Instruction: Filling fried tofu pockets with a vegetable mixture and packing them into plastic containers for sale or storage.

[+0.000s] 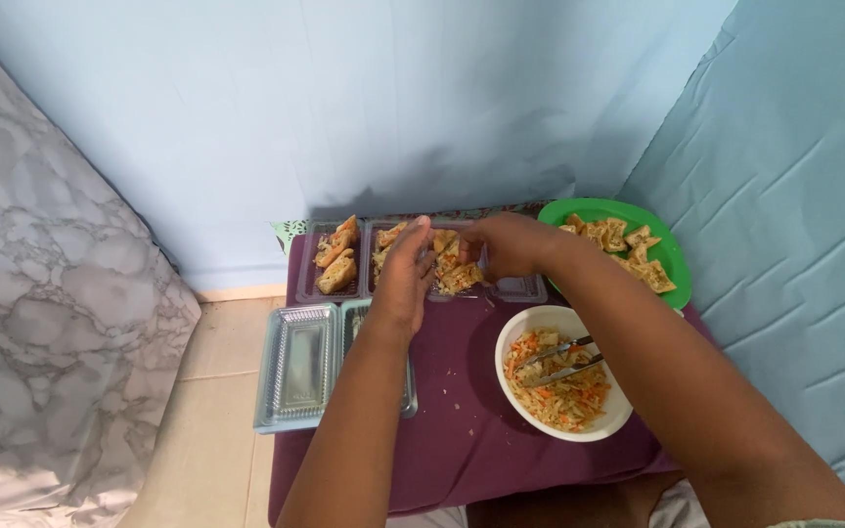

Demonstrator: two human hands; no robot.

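Lying empty at left: clear lidded container (297, 364). Working over filled clear tray (334, 256) on purple-clothed surface (462, 430): left hand (405, 272) curled beside fried pastry (457, 276), grip unclear; right hand (509, 244) pinching down on it. Risking spilled filling if squeezed hard. Standing right: white bowl (515, 337) with tongs (561, 360), green plate (672, 256).

- I take this for a small home food-packing corner, not a full kitchen.
- A low table (462, 440) under a purple cloth stands against pale blue walls (246, 117).
- Clear plastic takeaway boxes (297, 364), a green plate (672, 256) of fried pieces and a white bowl (512, 344) of shredded salad suggest snack packing.
- Marble-patterned sheeting (41, 293) covers my left.
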